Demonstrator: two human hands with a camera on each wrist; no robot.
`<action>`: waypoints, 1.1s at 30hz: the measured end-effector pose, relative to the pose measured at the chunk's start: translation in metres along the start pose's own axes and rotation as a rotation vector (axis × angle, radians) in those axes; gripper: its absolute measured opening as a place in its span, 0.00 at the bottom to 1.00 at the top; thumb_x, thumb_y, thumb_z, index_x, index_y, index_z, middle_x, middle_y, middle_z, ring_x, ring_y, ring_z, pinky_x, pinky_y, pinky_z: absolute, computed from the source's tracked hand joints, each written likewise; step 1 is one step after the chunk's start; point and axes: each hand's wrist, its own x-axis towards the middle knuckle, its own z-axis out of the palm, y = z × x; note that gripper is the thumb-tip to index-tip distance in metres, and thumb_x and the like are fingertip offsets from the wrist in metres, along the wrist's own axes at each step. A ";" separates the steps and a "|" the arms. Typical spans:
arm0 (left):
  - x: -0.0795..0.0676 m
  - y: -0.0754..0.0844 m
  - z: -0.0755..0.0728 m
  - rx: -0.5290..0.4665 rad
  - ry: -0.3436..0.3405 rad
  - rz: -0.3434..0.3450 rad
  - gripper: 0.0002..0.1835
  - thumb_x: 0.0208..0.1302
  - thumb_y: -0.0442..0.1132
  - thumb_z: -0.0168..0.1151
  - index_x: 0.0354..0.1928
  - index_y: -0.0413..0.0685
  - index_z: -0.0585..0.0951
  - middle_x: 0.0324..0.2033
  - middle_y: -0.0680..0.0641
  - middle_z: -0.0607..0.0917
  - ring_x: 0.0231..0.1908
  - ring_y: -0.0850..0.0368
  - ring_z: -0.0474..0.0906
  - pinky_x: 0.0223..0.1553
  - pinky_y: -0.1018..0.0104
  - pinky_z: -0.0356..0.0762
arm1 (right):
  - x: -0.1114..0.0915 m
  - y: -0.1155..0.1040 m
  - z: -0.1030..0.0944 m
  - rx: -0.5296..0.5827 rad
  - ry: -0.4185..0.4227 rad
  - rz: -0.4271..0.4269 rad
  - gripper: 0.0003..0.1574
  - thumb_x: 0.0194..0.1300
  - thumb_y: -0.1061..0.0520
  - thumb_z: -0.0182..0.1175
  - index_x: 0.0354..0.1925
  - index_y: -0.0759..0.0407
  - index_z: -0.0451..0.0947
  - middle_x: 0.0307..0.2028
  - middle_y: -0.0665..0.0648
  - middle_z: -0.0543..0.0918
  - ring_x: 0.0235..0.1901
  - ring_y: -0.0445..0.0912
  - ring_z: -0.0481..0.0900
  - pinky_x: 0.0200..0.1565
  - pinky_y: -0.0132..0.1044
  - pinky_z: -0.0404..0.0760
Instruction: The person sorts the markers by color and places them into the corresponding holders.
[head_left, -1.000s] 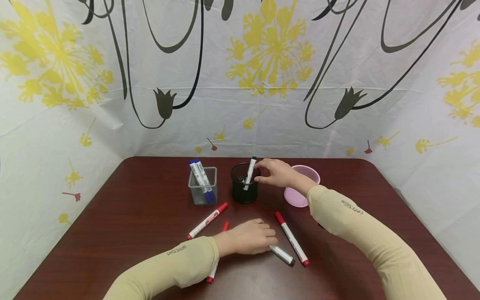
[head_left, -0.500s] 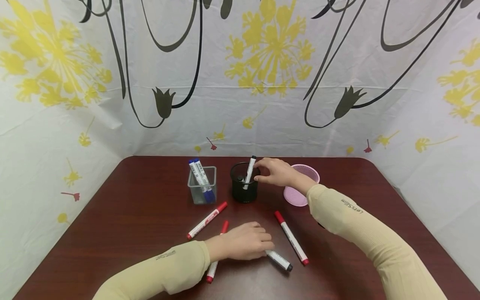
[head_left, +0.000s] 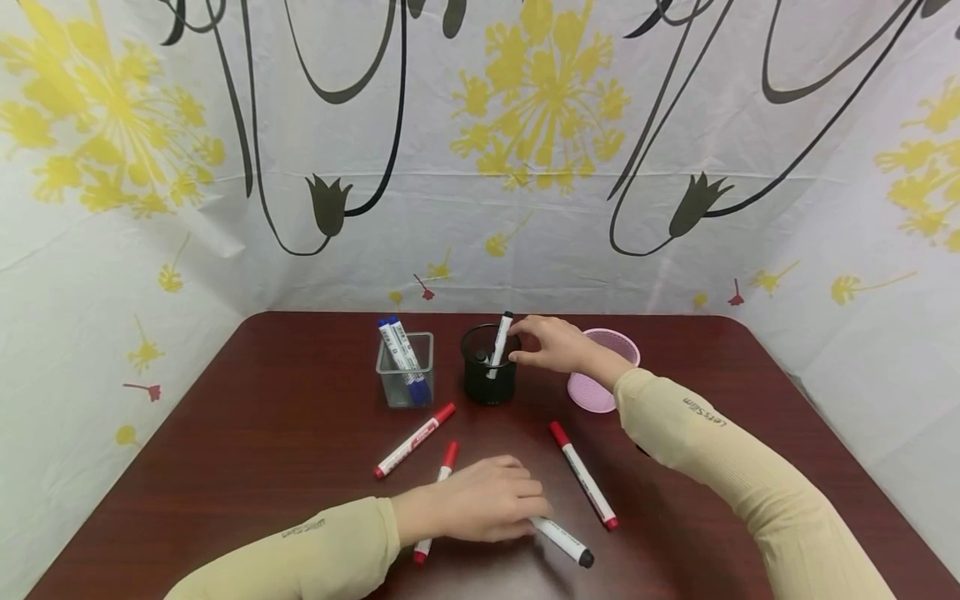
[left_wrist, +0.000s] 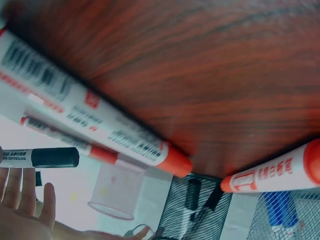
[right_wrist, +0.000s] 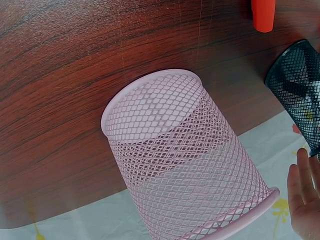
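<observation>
My left hand (head_left: 487, 500) pinches a white whiteboard marker with a black cap (head_left: 564, 542), held low over the table; the left wrist view shows this marker's black cap (left_wrist: 55, 157) beside the fingers. Under my left wrist lies a red-capped marker (head_left: 450, 457). At the back, my right hand (head_left: 555, 343) is at the right rim of a black mesh pen cup (head_left: 489, 388), its fingers and thumb spread apart. A black-capped marker (head_left: 500, 340) leans in that cup, close to the fingertips; another dark cap shows lower inside.
Left of the black cup stands a grey mesh square holder (head_left: 388, 388) with blue markers (head_left: 401, 350). A pink mesh cup (head_left: 592, 396) stands behind the right forearm. Red-capped markers lie left (head_left: 415, 442) and right (head_left: 583, 475) of the left hand.
My left hand has drawn back toward the table's near edge, and the marker in it has come up off the table. The right hand has stayed by the black cup.
</observation>
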 end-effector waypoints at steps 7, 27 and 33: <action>0.002 0.006 -0.019 -0.119 0.043 -0.005 0.11 0.58 0.45 0.61 0.43 0.54 0.78 0.30 0.60 0.75 0.34 0.67 0.71 0.48 0.74 0.64 | 0.000 0.000 0.001 -0.001 0.004 -0.004 0.24 0.56 0.50 0.63 0.48 0.62 0.77 0.46 0.61 0.78 0.48 0.53 0.75 0.49 0.47 0.71; 0.000 -0.006 -0.053 -0.532 0.215 -0.241 0.11 0.56 0.39 0.64 0.41 0.48 0.78 0.33 0.57 0.78 0.33 0.68 0.71 0.43 0.81 0.65 | 0.000 0.000 0.000 0.001 -0.002 0.003 0.25 0.56 0.49 0.63 0.49 0.62 0.76 0.47 0.60 0.78 0.49 0.53 0.75 0.49 0.47 0.71; -0.002 -0.016 -0.064 -0.682 0.282 -0.329 0.11 0.56 0.38 0.64 0.41 0.46 0.77 0.35 0.56 0.79 0.37 0.66 0.73 0.44 0.73 0.71 | -0.001 0.000 0.000 0.008 -0.006 0.018 0.25 0.56 0.49 0.63 0.49 0.61 0.76 0.47 0.60 0.78 0.48 0.53 0.75 0.48 0.47 0.71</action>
